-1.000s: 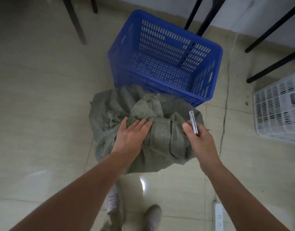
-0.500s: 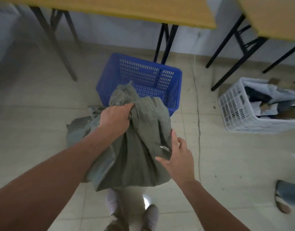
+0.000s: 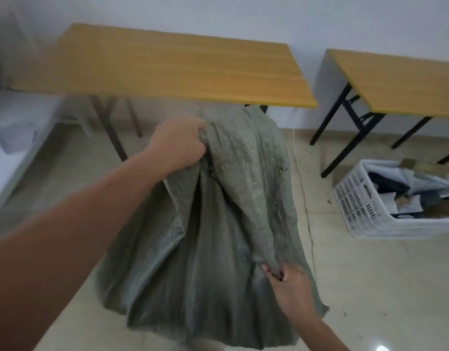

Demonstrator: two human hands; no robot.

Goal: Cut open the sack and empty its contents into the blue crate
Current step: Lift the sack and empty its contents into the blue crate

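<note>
We see the sack [image 3: 218,224] held up over the floor [image 3: 370,287] in front of a tabletop [image 3: 180,67]. The left grip [image 3: 177,143] is clenched on its bunched upper edge, and the right grip [image 3: 292,292] pinches a fold low down. The blue crate isn't in view, maybe hidden behind the hanging cloth, so we can't tell what has landed in it. We judge this is the dumping step: the sack hangs limp and flat and looks mostly empty, with no cut or contents visible, so what's left is a final shake-out and setting the sack aside.
</note>
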